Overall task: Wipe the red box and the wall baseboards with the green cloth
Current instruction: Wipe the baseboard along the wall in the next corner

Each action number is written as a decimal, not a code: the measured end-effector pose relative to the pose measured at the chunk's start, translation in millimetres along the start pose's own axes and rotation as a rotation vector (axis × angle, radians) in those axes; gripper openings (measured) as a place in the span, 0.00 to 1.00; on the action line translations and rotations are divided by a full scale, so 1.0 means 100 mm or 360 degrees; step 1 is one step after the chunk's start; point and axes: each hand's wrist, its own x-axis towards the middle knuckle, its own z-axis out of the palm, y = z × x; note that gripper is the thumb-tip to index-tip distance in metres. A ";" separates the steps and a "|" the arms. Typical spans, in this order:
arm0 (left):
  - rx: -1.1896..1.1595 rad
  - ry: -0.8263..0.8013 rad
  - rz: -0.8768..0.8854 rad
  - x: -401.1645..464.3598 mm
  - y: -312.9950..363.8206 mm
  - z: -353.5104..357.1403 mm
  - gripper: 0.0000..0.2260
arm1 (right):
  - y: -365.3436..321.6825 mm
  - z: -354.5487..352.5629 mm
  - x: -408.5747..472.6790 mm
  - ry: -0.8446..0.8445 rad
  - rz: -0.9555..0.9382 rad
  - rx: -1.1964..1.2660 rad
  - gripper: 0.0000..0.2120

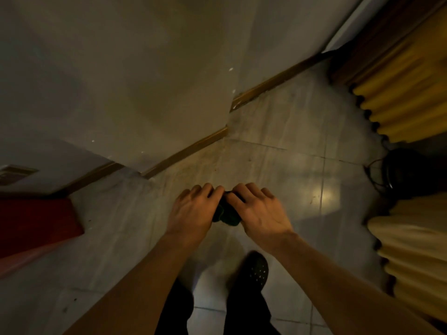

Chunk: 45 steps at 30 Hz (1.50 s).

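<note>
a: where is the green cloth [227,215] seen?
b: it is bunched between both hands, held above the tiled floor [278,146]. the left hand [193,209] is closed on its left side and the right hand [260,211] is closed on its right side, fingers curled over the top.
a: and the red box [36,226]?
b: it is set on the floor at the left edge, well apart from the hands, close to the wall [121,68].
a: the baseboards [186,153]?
b: brown strips are seen along the foot of the wall, stepping around a corner ahead of the hands.
a: can any writing be read?
b: no label or lettering can be made out; the picture is dim. yellow curtains [396,97] are seen at the right, and a dark shoe [256,272] below the hands.
</note>
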 end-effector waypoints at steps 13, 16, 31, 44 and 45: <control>0.0022 -0.0016 0.0041 0.69 1.61 -0.71 0.20 | 1.38 -0.88 -0.90 0.0053 0.0110 0.0061 0.25; 0.0013 0.0016 0.0030 0.90 1.85 -0.81 0.18 | 1.67 -1.04 -0.95 0.0069 0.0141 0.0046 0.24; -0.0178 0.0119 -0.0095 2.56 1.60 -0.84 0.19 | 2.93 -1.27 0.41 0.0042 -0.0051 0.0045 0.29; -0.0262 0.0133 -0.0377 3.56 1.63 -0.62 0.16 | 3.87 -1.17 1.31 0.0043 -0.0289 0.0018 0.21; -0.0289 0.0150 -0.0414 3.60 1.64 -0.58 0.15 | 3.92 -1.14 1.36 0.0041 -0.0328 0.0004 0.22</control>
